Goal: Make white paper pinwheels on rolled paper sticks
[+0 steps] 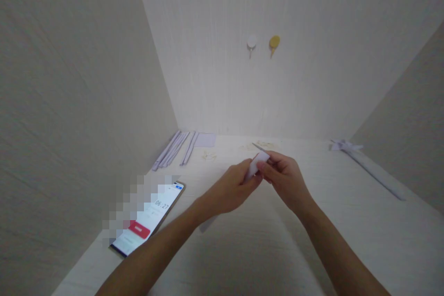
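Observation:
My left hand [237, 182] is closed around a folded strip of white paper [255, 165], held above the middle of the table. The strip's lower end shows below my left wrist. My right hand [282, 173] pinches the upper end of the same strip between thumb and fingers. A thin grey pointed piece [260, 148] sticks out to the upper left from my right fingers; whether it is a blade or a paper edge I cannot tell. Both hands nearly touch. The right fingertips are partly hidden behind the paper.
Several folded paper strips [173, 150] and a flat paper piece [205, 139] lie at the back left. Rubber bands [209, 155] lie nearby. A phone [152, 217] showing a timer lies left. A long paper stick [374, 173] lies right. Two hooks [251, 41] hang on the back wall.

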